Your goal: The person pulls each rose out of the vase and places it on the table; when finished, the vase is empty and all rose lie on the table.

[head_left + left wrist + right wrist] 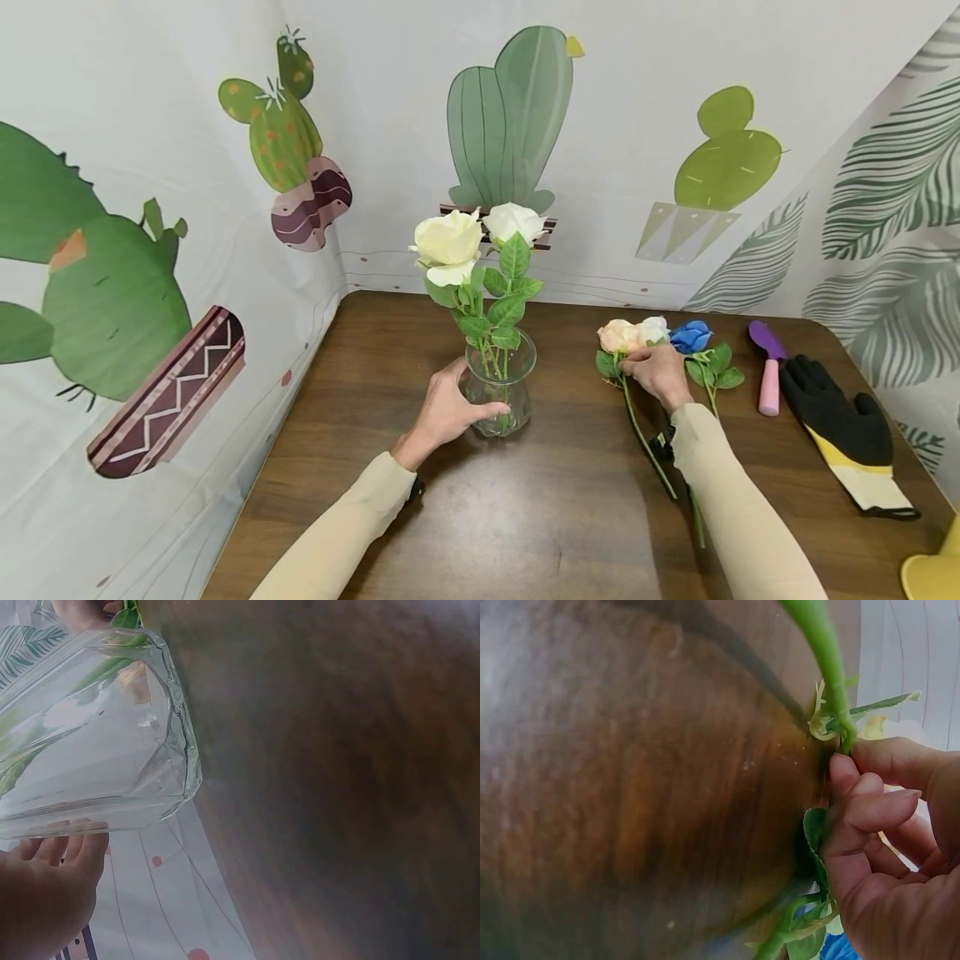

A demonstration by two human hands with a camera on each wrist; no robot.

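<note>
A clear glass vase (pixel 519 407) stands on the table, holding a cream rose (pixel 447 243) and a white rose (pixel 514 223) with green leaves. My left hand (pixel 446 410) grips the vase from its left side, thumb across the front; in the left wrist view, fingers (pixel 91 851) lie along the glass. Over on the right, my right hand (pixel 662 375) pinches the stem (pixel 827 652) of a peach rose (pixel 618 336) between thumb and fingertips, just below the bloom. Another white rose (pixel 653 328) and a blue rose (pixel 691 336) lie beside it, partly behind the hand.
Right of the flowers lie a small trowel (pixel 769 385) with a purple blade and pink handle, and a black, yellow and white work glove (pixel 847 425). A yellow object (pixel 930 575) shows at the lower right corner. Cactus-printed cloth (pixel 390 150) hangs behind the table (pixel 570 500).
</note>
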